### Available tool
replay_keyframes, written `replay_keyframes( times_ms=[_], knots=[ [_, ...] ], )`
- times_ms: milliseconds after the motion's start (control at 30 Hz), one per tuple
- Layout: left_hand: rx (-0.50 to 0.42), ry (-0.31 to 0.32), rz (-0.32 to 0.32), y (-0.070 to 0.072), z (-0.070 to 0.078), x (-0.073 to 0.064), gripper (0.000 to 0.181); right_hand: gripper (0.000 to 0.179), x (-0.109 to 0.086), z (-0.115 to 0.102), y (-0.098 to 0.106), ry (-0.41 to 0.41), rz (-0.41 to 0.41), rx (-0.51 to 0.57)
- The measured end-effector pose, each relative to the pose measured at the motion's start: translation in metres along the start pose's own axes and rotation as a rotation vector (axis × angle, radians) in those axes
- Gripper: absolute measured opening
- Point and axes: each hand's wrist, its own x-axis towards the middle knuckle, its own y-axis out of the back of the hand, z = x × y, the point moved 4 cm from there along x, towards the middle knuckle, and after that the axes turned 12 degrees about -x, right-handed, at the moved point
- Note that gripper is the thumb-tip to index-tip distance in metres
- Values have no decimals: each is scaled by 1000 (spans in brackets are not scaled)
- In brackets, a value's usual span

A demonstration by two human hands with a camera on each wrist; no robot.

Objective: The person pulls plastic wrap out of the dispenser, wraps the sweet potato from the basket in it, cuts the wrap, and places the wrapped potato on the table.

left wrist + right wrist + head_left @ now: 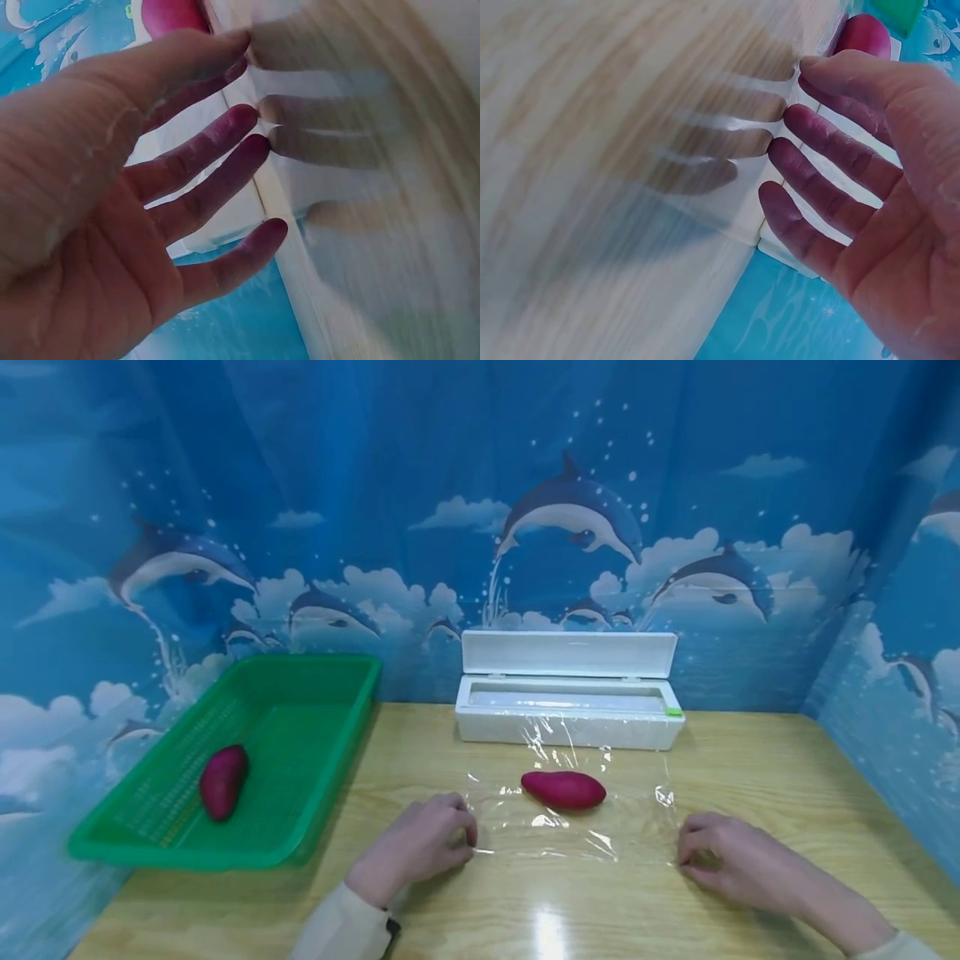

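Note:
A clear sheet of plastic wrap runs from the open white wrap box toward me over the tabletop. On the sheet lies a purple-red sweet potato, roughly crosswise. My left hand pinches the near left corner of the wrap between thumb and index finger. At the near right corner my right hand pinches it likewise. Both wrist views show the other fingers of the left hand and right hand spread, tips at the table. The film between the fingertips is hard to make out there.
A green plastic basket stands at the left, holding a second sweet potato. The box's lid is raised at the back. Behind the wooden table hangs a blue dolphin-print curtain, which also covers the right side.

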Motion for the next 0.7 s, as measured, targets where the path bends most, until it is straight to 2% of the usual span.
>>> replay_keyframes(
  times_ms=[133,267,333,500,600,700],
  knots=[
    [-14,-18,22,-1,-2,-2,7,32,0,-2,1,-26,-7,-22],
    [-39,-18,42,-1,-3,-4,8,22,0,-3,1,-110,-98,-35],
    [-47,-16,45,0,-4,-4,9,20,0,-4,1,-122,-113,-36],
    [-98,15,30,1,-3,-4,24,24,-1,-7,2,-61,-36,-43],
    [-104,23,22,2,-2,-5,28,27,-1,-7,2,-69,-13,-76],
    [-84,23,23,3,-3,-6,23,30,-2,-7,1,-89,-17,-103]
  ],
)
